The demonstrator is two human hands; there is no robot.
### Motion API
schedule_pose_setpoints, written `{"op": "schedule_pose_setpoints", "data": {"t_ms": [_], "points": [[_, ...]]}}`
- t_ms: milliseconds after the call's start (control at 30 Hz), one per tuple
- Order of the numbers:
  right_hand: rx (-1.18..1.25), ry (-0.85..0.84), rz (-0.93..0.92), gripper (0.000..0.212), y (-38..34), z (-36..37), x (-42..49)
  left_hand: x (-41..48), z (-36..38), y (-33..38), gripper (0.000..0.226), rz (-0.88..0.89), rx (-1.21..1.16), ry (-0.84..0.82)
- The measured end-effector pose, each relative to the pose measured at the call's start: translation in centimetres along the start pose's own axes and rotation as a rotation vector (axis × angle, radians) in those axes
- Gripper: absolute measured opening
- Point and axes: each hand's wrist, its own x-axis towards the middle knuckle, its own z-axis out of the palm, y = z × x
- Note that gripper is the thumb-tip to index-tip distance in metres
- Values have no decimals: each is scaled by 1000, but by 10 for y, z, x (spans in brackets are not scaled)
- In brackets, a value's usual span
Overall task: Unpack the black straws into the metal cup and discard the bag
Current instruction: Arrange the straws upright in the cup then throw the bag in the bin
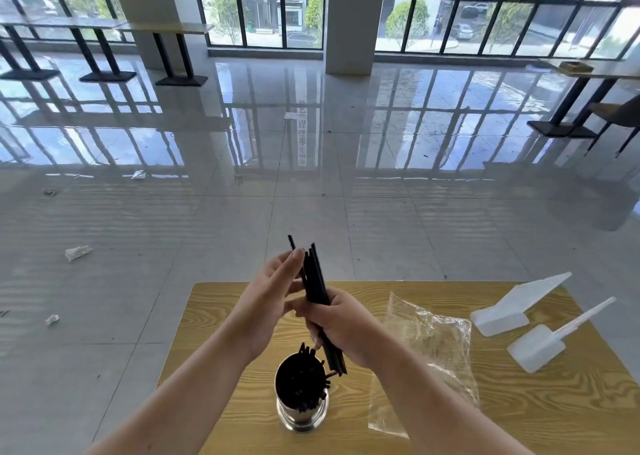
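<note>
Wooden table (242, 406): right hand (341, 330) grips black straws (316, 274) (unlabelled).

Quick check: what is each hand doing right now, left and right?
Left hand: open, fingers against the upper part of the black straws.
Right hand: closed around the straw bundle.

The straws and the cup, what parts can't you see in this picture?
- Head view: the middle of the black straws is hidden inside the right hand; the left hand covers their near side.
- How many straws fill the metal cup: too dark to count.
- The plastic bag: its left part lies behind the right forearm.
- The wooden table: cut off by the bottom edge.
</note>
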Motion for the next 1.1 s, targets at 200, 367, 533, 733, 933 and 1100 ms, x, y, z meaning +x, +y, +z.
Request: {"op": "schedule_pose_setpoints", "data": {"t_ms": [200, 367, 533, 733, 933, 1100], "points": [[-276, 83, -54, 16, 10, 15, 4, -3, 12, -2, 23, 123, 211, 127], [-287, 136, -77, 25, 36, 28, 6, -12, 12, -36, 21, 141, 406, 204], [-518, 104, -113, 23, 67, 39, 11, -23, 6, -74, 20, 89, 491, 230], [-274, 83, -7, 5, 78, 33, 6, -30, -1, -91, 22, 45, 386, 226], [-90, 153, 16, 23, 78, 23, 6, -28, -4, -91, 16, 47, 514, 237], [-20, 193, -24, 34, 69, 9, 1, -19, 0, -84, 16, 54, 502, 215]]}}
